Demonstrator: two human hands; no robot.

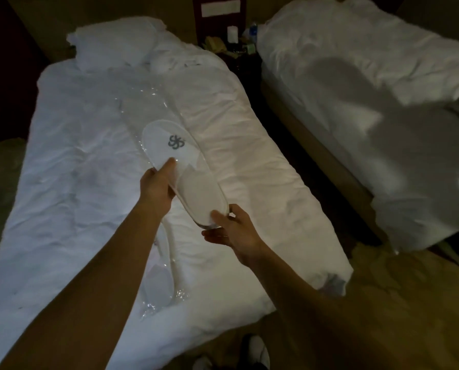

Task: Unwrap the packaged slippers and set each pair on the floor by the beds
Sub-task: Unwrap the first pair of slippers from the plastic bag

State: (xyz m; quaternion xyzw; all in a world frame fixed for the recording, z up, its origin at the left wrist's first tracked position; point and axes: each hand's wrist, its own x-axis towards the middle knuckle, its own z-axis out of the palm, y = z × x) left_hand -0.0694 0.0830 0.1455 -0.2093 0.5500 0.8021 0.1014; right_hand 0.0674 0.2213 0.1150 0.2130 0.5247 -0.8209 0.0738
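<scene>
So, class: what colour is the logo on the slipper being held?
Grey, on the white slipper; the logo shows in the head view.

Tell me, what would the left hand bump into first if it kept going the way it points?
The left hand points up along the slipper in its grip. Going on, it would probably meet the clear wrapper on the bed, though depth is unclear.
</scene>
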